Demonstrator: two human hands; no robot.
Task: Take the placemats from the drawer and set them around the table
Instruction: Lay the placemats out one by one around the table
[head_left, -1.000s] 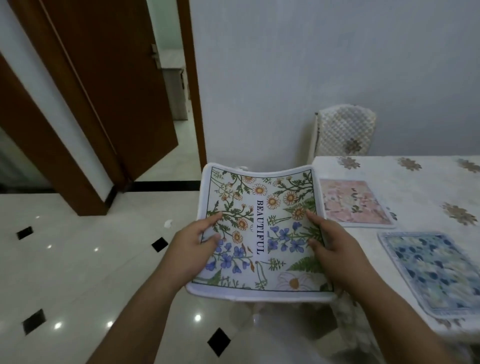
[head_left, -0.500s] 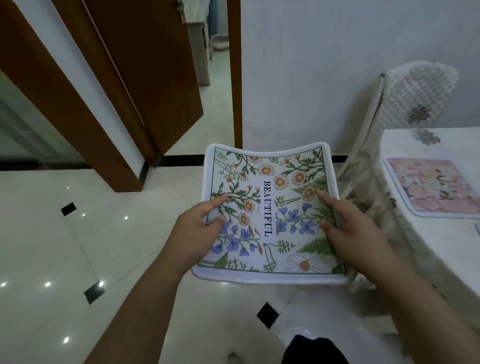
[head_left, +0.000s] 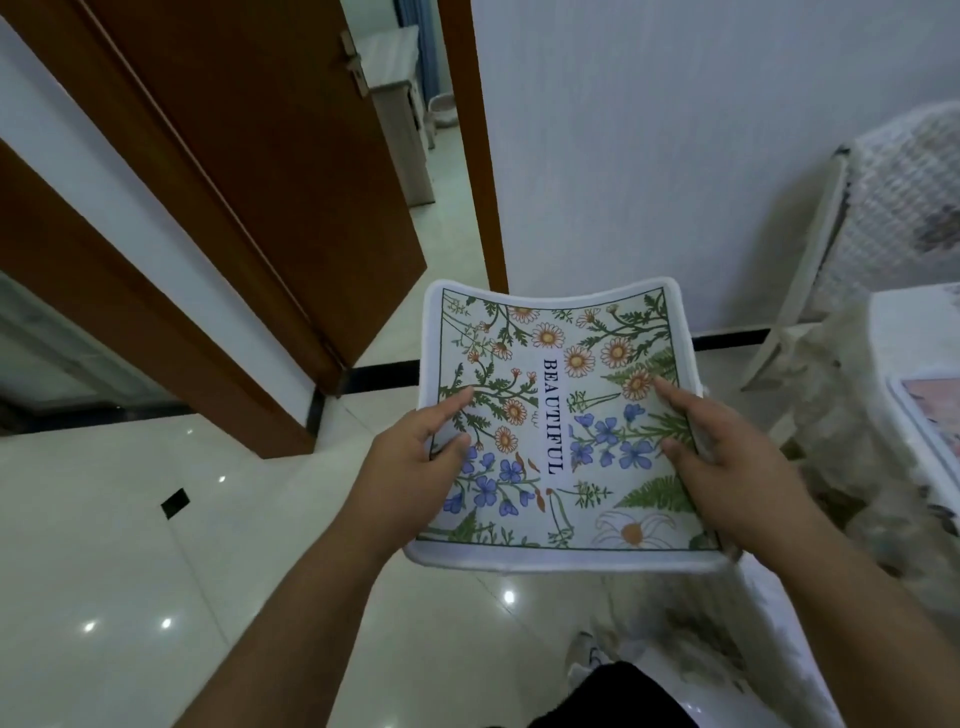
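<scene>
Dark garment (head_left: 613, 696), the person's own, at the near edge; a pale blurred shoe (head_left: 584, 657) just beside it on the floor

Left hand (head_left: 410, 467): pinching the left edge of a rectangular, white-bordered fabric floral placemat (head_left: 556, 415), with thumb and forefinger on its printed face and the other fingers hidden beneath

Right hand (head_left: 727, 467): pinching the right edge the same way, thumb and forefinger on top, the rest out of sight

Floral placemat, further: orange daisies, blue blossoms, green ferns and the word BEAUTIFUL running near to far down the middle. It is held in the air between both hands, above the floor and left of the surface, with its centre sagging and its sides raised

Surface (head_left: 914, 332), right: draped in a pale lace-like cloth that hangs down its side. A pink-patterned placemat (head_left: 930, 415) lies flat on it, cut off by the right edge

Glossy white tiled floor (head_left: 130, 545) with small black diamond insets and a black border strip

White chair with a quilted cover (head_left: 904, 208), far right, by the wall

Brown wooden door (head_left: 249, 156), far left, standing open, with a metal handle

White wall (head_left: 649, 130), far
</scene>
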